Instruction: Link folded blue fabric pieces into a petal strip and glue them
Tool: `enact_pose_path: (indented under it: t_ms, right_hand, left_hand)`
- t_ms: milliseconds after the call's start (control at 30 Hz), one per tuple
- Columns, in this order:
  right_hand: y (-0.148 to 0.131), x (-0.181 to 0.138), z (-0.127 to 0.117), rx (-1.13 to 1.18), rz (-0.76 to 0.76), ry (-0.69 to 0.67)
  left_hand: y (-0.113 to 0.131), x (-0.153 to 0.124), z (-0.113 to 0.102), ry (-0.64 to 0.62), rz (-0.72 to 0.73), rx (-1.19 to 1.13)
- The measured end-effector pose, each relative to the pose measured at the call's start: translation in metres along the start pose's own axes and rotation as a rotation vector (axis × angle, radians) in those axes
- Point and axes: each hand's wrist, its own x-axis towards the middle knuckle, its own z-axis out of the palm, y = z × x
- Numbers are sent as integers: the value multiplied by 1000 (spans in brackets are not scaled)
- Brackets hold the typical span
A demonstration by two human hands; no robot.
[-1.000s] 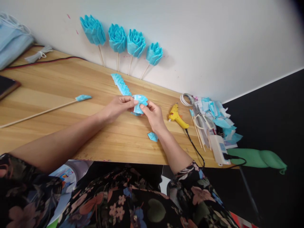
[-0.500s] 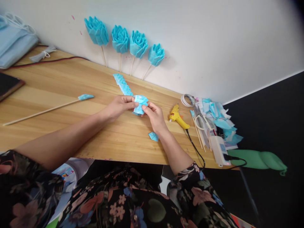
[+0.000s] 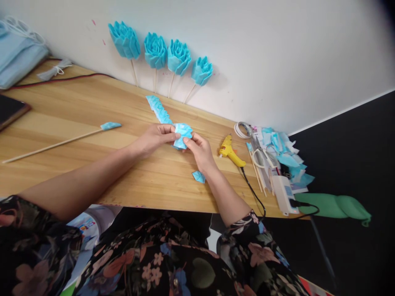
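Observation:
Both of my hands pinch a small folded light-blue paper piece (image 3: pixel 182 135) just above the wooden table (image 3: pixel 92 111). My left hand (image 3: pixel 153 139) grips its left edge with thumb and fingers closed. My right hand (image 3: pixel 200 151) holds its right lower edge, fingers closed. A strip of folded blue pieces (image 3: pixel 158 108) lies on the table just behind the held piece. A single small blue folded piece (image 3: pixel 199 176) lies by my right wrist.
Several blue paper flowers on sticks (image 3: pixel 156 51) lean on the wall. A stick with a blue tip (image 3: pixel 61 142) lies at left. A yellow glue gun (image 3: pixel 231 151), tape roll (image 3: pixel 242 129), scissors, sticks and blue scraps (image 3: pixel 284 156) sit at right. A dark phone (image 3: pixel 10 111) lies far left.
My hands have barely shifted; the fingers have slightly reworked the blue piece between them. The view moved a little.

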Motion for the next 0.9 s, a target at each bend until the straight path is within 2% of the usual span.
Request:
enact_pose_path:
  t_ms: [267,500,567,733,900]
  right_hand:
    - [3,1,-3,55,-58,63]
    - [-3,1,-7,299,-23,63]
    - [-5,1,-8,348,-10,57]
    - [-8,-1,-9,385,-11,25]
    - [-10,-5,-8,383,-27,-77]
  left_hand:
    - [2,0,2,-17,-80,-88]
    - [3,7,-10,213,-60,-109]
    - [2,8,-12,238,-64,-86]
    - [7,4,-7,160,-43,77]
    - [12,1,-9,67,51,448]
